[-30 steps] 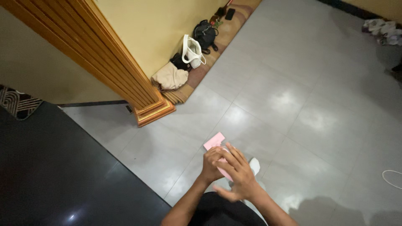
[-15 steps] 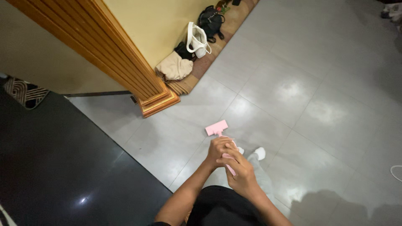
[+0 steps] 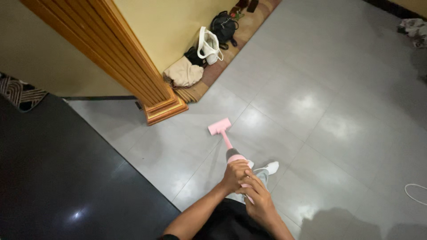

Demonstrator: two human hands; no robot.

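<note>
I hold a pink stick-type floor cleaner with both hands. Its flat pink head [image 3: 219, 126] rests on the grey tiled floor [image 3: 320, 102] ahead of me, and the thin pink shaft [image 3: 227, 142] runs back to a grey-and-pink body. My left hand [image 3: 235, 174] wraps the body from the left. My right hand [image 3: 258, 200] grips just behind it, lower on the handle. A white sock-clad foot [image 3: 269, 167] shows beside the hands.
A wooden pillar base [image 3: 164, 109] stands left of the cleaner head. Bags, a beige one [image 3: 183, 73], a white one [image 3: 209, 44] and a black one [image 3: 223, 26], lie on a striped mat by the yellow wall. Glossy black flooring [image 3: 58, 178] lies left. A white cable [image 3: 416, 193] lies right.
The pink cleaner head has slid forward across the tiles, away from my hands, so more of the shaft shows. Both hands keep their grip, and the view has shifted slightly.
</note>
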